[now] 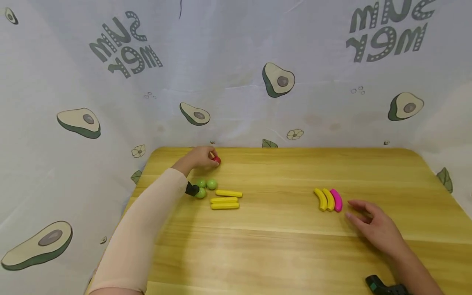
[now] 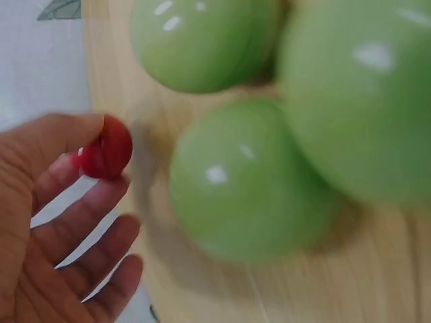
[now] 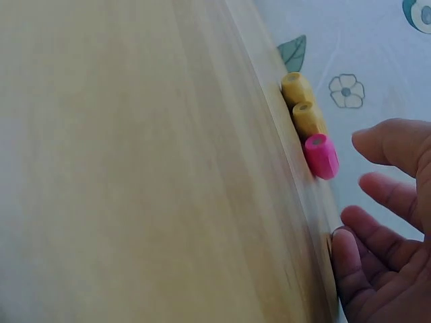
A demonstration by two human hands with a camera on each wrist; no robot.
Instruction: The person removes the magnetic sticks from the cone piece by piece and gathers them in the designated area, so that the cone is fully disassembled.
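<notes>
Between thumb and fingers my left hand (image 1: 200, 157) pinches a small red ball-shaped piece (image 2: 108, 149) near the table's back left edge. Closer to me than that hand, several green balls (image 1: 212, 184) sit together, partly behind the black wrist strap; they look large in the left wrist view. My right hand (image 1: 377, 227) is at the right of the table, holding nothing, its fingers loosely bent and thumb apart. Just left of its fingertips lie a pink banana-shaped piece (image 1: 336, 200) and two yellow banana-shaped pieces (image 1: 324, 199), side by side.
Three yellow sticks (image 1: 225, 206) lie beside the green balls, toward the table's middle. The wooden table (image 1: 273, 254) backs onto a pale curtain (image 1: 236, 82) printed with avocados. A black device (image 1: 385, 287) is strapped at the right wrist.
</notes>
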